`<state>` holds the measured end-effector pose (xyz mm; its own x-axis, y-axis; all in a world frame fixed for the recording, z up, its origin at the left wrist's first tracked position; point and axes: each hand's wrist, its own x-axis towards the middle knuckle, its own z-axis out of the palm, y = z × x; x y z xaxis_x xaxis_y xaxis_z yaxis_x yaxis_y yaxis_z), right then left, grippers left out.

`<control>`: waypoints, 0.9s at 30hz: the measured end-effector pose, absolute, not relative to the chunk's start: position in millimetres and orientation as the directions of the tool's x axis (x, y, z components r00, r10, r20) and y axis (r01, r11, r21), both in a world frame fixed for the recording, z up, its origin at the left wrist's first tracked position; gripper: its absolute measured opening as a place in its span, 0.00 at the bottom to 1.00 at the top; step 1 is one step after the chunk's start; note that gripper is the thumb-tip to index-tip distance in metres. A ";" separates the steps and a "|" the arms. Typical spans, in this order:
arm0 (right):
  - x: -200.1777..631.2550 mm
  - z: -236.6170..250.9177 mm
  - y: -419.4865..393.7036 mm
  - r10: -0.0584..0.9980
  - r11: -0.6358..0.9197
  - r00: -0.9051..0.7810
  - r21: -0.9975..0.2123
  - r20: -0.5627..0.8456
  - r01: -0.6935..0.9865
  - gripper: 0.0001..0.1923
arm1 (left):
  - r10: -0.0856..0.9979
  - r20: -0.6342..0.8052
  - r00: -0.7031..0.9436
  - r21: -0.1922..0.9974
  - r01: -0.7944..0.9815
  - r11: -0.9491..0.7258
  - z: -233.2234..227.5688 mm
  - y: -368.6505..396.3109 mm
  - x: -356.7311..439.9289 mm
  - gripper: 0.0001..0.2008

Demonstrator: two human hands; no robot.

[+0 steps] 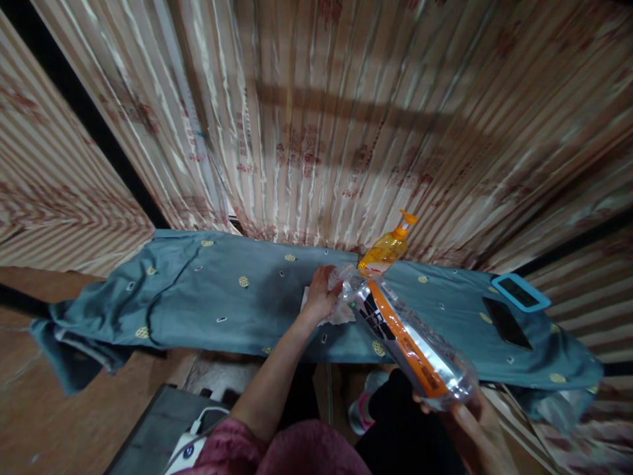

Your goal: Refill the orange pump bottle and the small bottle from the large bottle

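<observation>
My right hand grips the base of a large clear plastic bottle with an orange, silver and black label. The bottle is tilted, its neck end pointing left and away from me. At that end my left hand is closed around a small clear plastic container, whose exact shape is hard to make out. Bottle neck and container overlap in view. Beneath them lies a crumpled white paper on the cloth. Just behind stands an orange pump bottle with yellow liquid.
A teal patterned cloth covers the narrow table. On its right lie a dark phone and a blue-framed tablet-like object. A striped curtain hangs behind. A white power device with a cable rests on a dark box at lower left.
</observation>
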<state>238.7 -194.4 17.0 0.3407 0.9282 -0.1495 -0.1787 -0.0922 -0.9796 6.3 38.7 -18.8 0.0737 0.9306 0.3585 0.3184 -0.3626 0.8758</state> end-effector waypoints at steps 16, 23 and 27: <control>228.7 27.4 -194.4 0.898 -0.091 0.410 -0.979 -0.160 -0.183 0.44 | 0.930 0.360 0.076 0.874 0.321 -0.365 -19.0 37.8 6.8 0.15; 224.4 34.8 -191.6 0.903 -0.069 0.409 -0.982 -0.135 -0.174 0.44 | 0.932 0.355 0.064 0.885 0.297 -0.358 -18.9 37.2 6.8 0.14; 216.4 43.6 -190.6 0.886 -0.077 0.437 -0.980 -0.152 -0.185 0.45 | 0.934 0.351 0.069 0.885 0.303 -0.354 -18.0 37.3 6.8 0.14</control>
<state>216.4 -190.6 43.6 0.4372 0.8864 -0.1522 -0.1851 -0.0769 -0.9797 6.8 37.3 -18.0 0.0687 0.9340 0.3507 0.3026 -0.3545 0.8847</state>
